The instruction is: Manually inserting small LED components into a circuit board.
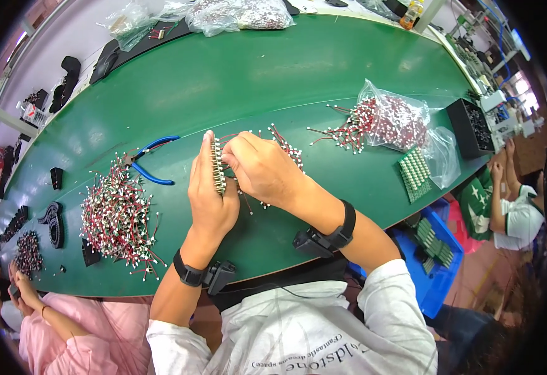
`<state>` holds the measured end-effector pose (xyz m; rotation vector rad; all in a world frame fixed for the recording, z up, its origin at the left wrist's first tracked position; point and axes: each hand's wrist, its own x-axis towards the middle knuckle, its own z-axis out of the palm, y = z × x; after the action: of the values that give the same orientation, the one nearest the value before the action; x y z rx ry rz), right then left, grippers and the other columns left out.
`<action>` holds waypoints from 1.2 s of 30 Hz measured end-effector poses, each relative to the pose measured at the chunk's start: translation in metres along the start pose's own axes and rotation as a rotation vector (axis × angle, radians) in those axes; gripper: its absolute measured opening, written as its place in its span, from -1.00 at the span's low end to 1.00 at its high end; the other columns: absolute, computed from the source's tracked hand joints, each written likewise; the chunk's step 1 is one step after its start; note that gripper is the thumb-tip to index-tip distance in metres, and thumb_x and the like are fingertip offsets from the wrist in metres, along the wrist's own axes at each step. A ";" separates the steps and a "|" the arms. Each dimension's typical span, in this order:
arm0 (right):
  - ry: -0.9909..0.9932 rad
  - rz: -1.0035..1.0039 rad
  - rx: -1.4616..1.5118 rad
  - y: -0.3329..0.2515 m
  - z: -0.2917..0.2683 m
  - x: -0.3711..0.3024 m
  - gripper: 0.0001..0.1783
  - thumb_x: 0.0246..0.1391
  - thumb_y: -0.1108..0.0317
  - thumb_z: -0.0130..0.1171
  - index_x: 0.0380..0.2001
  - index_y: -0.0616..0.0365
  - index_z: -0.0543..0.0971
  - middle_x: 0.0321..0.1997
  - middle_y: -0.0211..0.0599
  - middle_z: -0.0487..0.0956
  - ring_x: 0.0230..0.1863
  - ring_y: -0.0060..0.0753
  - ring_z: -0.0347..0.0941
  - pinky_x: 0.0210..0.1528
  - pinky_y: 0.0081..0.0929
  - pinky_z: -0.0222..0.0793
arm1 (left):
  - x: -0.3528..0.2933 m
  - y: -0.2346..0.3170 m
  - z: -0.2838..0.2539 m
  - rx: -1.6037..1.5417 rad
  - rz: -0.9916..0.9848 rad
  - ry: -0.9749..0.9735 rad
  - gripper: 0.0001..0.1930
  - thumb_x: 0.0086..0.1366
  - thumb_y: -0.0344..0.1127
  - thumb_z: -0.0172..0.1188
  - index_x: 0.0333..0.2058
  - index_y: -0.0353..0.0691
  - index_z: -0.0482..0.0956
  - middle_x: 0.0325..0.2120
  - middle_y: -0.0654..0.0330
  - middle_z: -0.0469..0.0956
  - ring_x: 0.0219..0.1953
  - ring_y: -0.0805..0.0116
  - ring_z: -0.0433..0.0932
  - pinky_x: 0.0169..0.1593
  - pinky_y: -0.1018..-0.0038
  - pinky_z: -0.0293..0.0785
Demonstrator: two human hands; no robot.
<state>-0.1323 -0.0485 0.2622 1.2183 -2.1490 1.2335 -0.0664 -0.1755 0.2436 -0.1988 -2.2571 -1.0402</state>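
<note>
Left hand (214, 203), 1: near the centre of the frame, closed around a narrow board (218, 167) stood on edge, its row of small pale connectors facing right. Right hand (264, 169), 1: immediately right of the board, thumb and fingers drawn together in a narrow pinch at its connector side; whether anything sits between the fingertips cannot be told. Red-and-white wire leads (291, 151), loose: on the green table (242, 75), partly behind the right hand. Wire pile (116, 215), 1, large: left of centre. Pliers (154, 176), 1 pair, blue-handled, spread: at the pile's upper edge. Clear bag (401, 122), 1, with more leads: upper right. Green panel (415, 175), 1, with rows of pale connectors: below the bag. Black bin (464, 134), 1: right side. Blue tray (436, 300), 1, holding green panels: lower right.
</note>
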 end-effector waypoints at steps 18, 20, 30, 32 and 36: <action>0.105 -0.071 0.034 -0.011 0.002 0.001 -0.91 0.02 0.65 0.14 -0.38 0.34 0.44 -0.45 -0.10 0.45 -0.48 -0.06 0.45 -0.46 -0.29 0.39 | -0.001 0.003 0.000 -0.206 -0.073 0.001 -0.41 0.20 -0.65 -0.04 0.26 -0.51 0.18 0.13 -0.25 0.40 0.11 -0.06 0.49 0.14 0.28 0.42; 0.100 -0.082 0.037 -0.011 0.002 0.000 -0.91 0.02 0.65 0.14 -0.38 0.34 0.45 -0.45 -0.10 0.46 -0.48 -0.07 0.44 -0.46 -0.29 0.38 | -0.001 0.006 -0.001 -0.224 -0.080 0.004 -0.41 0.21 -0.65 -0.04 0.26 -0.51 0.18 0.13 -0.25 0.39 0.11 -0.05 0.50 0.14 0.28 0.42; 0.196 -0.042 0.038 0.001 -0.010 0.020 -0.95 0.04 0.58 0.17 -0.39 0.27 0.53 -0.46 -0.14 0.49 -0.47 -0.08 0.44 -0.43 -0.26 0.39 | 0.024 -0.012 -0.022 -0.591 -0.357 0.398 -0.30 0.13 -0.70 -0.15 0.32 -0.40 0.13 0.15 0.06 0.43 0.01 0.36 0.52 0.01 0.53 0.46; 0.068 0.108 0.019 0.014 -0.014 0.021 -0.95 0.05 0.51 0.18 -0.37 0.21 0.58 -0.45 -0.16 0.50 -0.43 -0.05 0.48 -0.37 -0.24 0.41 | 0.024 -0.026 -0.034 -0.462 -0.405 0.454 -0.31 0.14 -0.68 -0.11 0.32 -0.37 0.15 0.06 0.09 0.51 -0.18 0.46 0.54 -0.14 0.59 0.47; -0.352 0.235 -0.203 0.029 0.014 0.017 -0.82 0.00 0.33 0.26 -0.33 0.17 0.62 -0.30 -0.15 0.55 -0.21 -0.01 0.50 -0.21 -0.16 0.45 | 0.018 -0.052 -0.026 -0.330 -0.389 0.452 -0.32 0.14 -0.65 -0.07 0.31 -0.36 0.18 -0.04 0.10 0.56 -0.30 0.52 0.49 -0.23 0.60 0.46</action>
<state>-0.1640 -0.0614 0.2515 1.1925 -2.6637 0.9055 -0.0879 -0.2318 0.2348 0.3247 -1.7395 -1.4878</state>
